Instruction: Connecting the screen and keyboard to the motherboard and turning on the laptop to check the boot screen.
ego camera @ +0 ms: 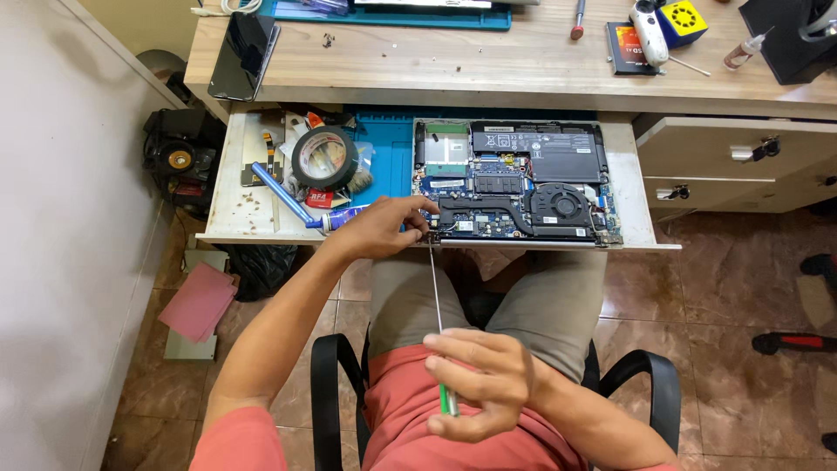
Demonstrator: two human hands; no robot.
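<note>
Opened-up laptop (519,181) lying bottom-side up on a pull-out desk shelf (635,183), back cover off, with battery, fan and blue board all on show. Left hand (381,228) resting at the near left corner of the laptop, fingers curled and pinched down around the hinge area, right where the screwdriver tip lands. Long thin screwdriver (436,305) running from that corner back toward the lap, shaft tilted only slightly. Right hand (479,384) down by the belly, closed around the green handle, fingers wrapped tight.

Left of the laptop on the same shelf: roll of black tape (324,158), a blue tube (283,195) lying diagonally, scattered crumbs and bits. Up on the desk top: dark phone (242,54) at the left edge, small bottle (743,52) at the right. Pink cloth (199,302) on the tiled floor, well off to the left.
</note>
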